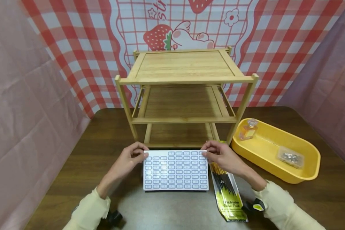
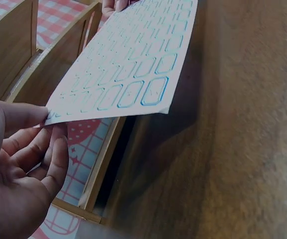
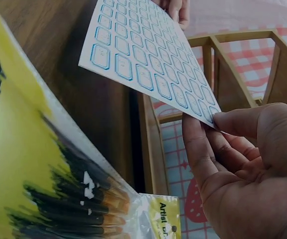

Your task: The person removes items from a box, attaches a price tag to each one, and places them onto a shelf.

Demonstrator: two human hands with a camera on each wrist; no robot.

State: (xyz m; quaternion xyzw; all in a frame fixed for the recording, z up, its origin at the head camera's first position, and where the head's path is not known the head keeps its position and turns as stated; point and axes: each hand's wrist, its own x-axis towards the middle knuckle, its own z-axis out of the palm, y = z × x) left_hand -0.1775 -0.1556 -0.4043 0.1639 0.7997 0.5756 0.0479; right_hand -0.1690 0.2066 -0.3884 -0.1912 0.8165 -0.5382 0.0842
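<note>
A white sheet of blue-framed label stickers (image 1: pixel 176 171) is held up in front of the shelf in the head view. At its upper left corner my left hand (image 1: pixel 129 159) pinches it between thumb and fingers. My right hand (image 1: pixel 222 157) pinches the upper right corner the same way. Both wrist views show the sheet tilted, its lower edge off the table; a gap in the rows of labels shows near the top left. Beside the right hand lies a pack of artist brushes (image 1: pixel 228 198) with yellow and black packaging, its upper part partly hidden by that hand.
A three-tier wooden shelf (image 1: pixel 187 119) stands behind the sheet. On the right, a yellow basin (image 1: pixel 276 175) holds a perfume bottle (image 1: pixel 248 130) and a clear box of small metal pieces (image 1: pixel 291 157). Behind hangs a red checked cloth (image 1: pixel 276 57).
</note>
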